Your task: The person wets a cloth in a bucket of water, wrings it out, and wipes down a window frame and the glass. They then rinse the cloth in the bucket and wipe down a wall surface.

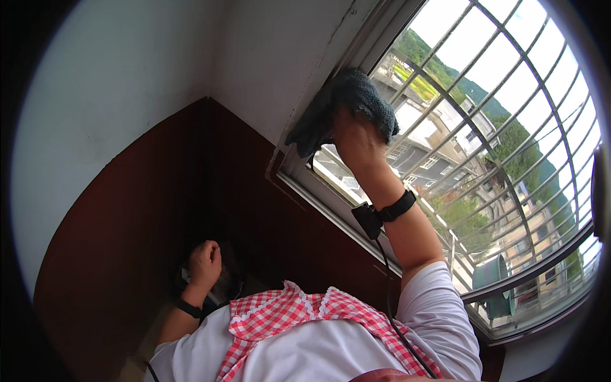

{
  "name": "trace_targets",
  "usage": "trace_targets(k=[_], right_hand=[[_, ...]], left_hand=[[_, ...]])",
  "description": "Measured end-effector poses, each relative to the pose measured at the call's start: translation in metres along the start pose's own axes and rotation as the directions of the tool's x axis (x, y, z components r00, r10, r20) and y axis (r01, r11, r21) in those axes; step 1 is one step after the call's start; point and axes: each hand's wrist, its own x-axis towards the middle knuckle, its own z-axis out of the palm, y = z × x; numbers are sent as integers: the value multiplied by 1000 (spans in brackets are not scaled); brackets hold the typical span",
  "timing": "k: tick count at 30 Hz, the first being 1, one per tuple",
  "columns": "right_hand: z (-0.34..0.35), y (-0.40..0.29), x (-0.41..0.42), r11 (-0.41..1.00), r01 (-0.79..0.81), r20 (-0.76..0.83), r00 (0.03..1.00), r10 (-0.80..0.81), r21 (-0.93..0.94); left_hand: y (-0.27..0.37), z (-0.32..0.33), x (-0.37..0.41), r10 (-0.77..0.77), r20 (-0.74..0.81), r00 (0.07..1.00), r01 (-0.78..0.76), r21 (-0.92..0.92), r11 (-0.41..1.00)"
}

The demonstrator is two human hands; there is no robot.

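My right hand [359,136] is raised to the window and grips a dark grey-blue terry cloth [367,93]. The cloth is bunched over the fingers and lies against the left side of the window frame [382,43], near the glass. Its folds hide my right fingertips. Lower down, by my side, my left hand [205,267] is curled into a loose fist in front of the dark red wall panel [124,229]. I see nothing held in it.
Metal security bars [477,119] stand outside the window glass, with a green tub [494,286] behind them. A black cable [387,281] runs from a wrist-strapped device [367,220] down over my checked apron [267,315]. Dim objects behind my left hand are unclear.
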Motion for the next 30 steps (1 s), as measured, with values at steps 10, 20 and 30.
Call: trace_targets(k=[10,20,30], right_hand=[[-84,89,163,952,-66,-165,986,16,-300],[-132,100,232,849,-304,-382,915,133,-431],[-54,45,30,893,231,14,969,-245,-387]], left_hand=[[15,-5,17,103,-85,991,-98,62,993],[29,-7,13,72,-69,995,-71,15,997],[136,50,138,520,-174,836,-548,-208,810]])
